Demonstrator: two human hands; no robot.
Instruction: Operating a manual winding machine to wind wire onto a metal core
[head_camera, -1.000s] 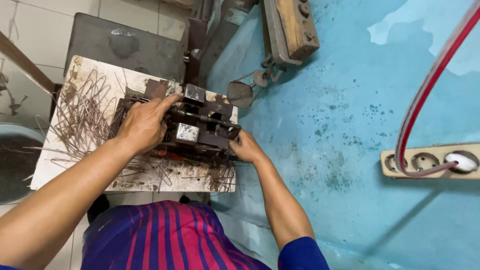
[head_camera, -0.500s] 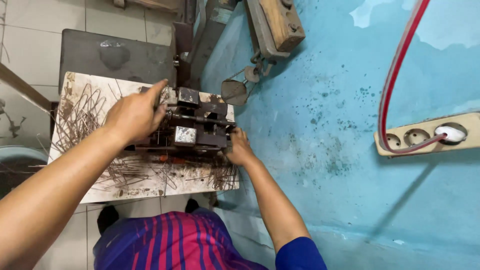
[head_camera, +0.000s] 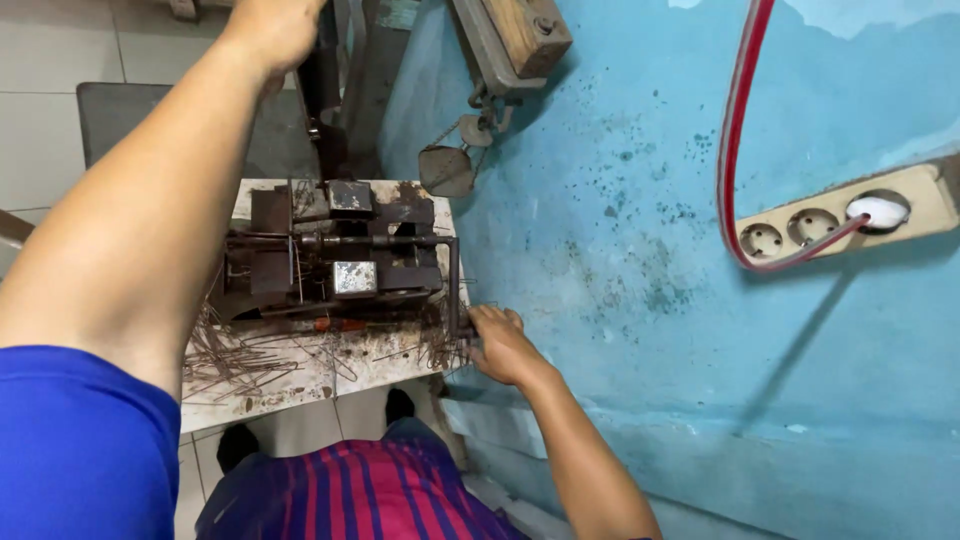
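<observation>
A rusty metal bending machine (head_camera: 340, 262) stands on a worn white board (head_camera: 300, 385) littered with several thin rusty wire pieces (head_camera: 230, 355). My right hand (head_camera: 500, 345) is closed around the lower end of the machine's thin crank rod (head_camera: 453, 280) at its right side. My left hand (head_camera: 270, 28) is raised to the top edge of the picture, beside a dark upright lever (head_camera: 325, 95) behind the machine. Its fingers are cut off by the frame, so its grip is hidden. My left arm crosses the left of the view.
A stained blue wall (head_camera: 640, 260) rises right of the board. On it are a beige power strip (head_camera: 840, 215) with a white plug and a red cable (head_camera: 735, 130). A wooden-handled metal arm (head_camera: 515, 40) hangs above. Tiled floor (head_camera: 60, 110) lies left; my striped clothing (head_camera: 370, 490) is below.
My left hand has left the top of the machine and risen to the upright lever. My right hand has stayed at the machine's right end. The camera has moved closer.
</observation>
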